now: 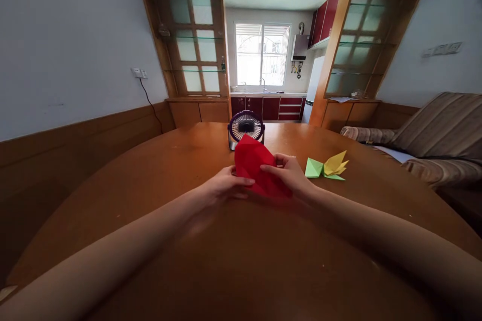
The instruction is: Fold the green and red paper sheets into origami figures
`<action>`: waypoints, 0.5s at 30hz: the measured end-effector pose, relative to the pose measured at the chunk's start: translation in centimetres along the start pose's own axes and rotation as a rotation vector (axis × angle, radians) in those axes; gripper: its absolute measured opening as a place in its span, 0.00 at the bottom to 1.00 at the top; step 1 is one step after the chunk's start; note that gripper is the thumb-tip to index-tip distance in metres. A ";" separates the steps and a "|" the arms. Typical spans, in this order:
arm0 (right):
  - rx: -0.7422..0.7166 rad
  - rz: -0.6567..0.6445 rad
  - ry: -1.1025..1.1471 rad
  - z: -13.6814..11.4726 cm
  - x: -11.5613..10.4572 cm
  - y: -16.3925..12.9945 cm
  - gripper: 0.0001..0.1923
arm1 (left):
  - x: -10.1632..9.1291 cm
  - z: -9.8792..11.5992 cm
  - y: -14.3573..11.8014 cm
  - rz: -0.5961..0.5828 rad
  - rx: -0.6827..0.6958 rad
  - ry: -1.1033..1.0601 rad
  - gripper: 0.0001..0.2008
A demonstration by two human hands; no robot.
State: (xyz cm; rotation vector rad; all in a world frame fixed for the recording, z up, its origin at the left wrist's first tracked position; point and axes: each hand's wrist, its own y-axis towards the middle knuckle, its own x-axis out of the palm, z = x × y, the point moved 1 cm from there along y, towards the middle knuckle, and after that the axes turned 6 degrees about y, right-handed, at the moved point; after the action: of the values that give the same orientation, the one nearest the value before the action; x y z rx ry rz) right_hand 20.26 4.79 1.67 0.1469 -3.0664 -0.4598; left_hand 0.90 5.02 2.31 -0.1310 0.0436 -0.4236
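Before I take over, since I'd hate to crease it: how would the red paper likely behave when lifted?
The red paper is probably light, looking thin and sheet-like. It may dent easily where the left hand and right hand grip it. Its angular facets suggest folds, which could stiffen it somewhat.

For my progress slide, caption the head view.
Left hand and right hand hold red paper before a purple desk fan, green and yellow origami at right.

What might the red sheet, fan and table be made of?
Red sheet: probably matte paper, from its thin, folded look. Fan: likely plastic, from its smooth, purplish look, though metal is possible. Table: apparently varnished wood, brown with a soft sheen.
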 end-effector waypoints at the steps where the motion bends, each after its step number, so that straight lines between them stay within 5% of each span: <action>1: 0.006 0.003 0.006 0.1 0.0 -0.1 0.18 | 0.2 -0.3 0.0 0.008 -0.008 -0.018 0.25; 7: 0.082 -0.095 0.104 0.4 1.0 -1.0 0.19 | -0.6 -1.9 0.5 0.229 0.053 -0.113 0.19; 15: 0.146 -0.114 0.127 0.7 0.7 -0.9 0.17 | -0.3 -1.7 0.4 0.045 -0.012 -0.105 0.14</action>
State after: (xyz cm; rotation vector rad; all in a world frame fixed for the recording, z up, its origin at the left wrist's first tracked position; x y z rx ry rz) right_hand 19.60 4.08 0.81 0.3437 -2.9746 -0.2206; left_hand 0.68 5.28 0.58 -0.1636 -0.0544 -0.3707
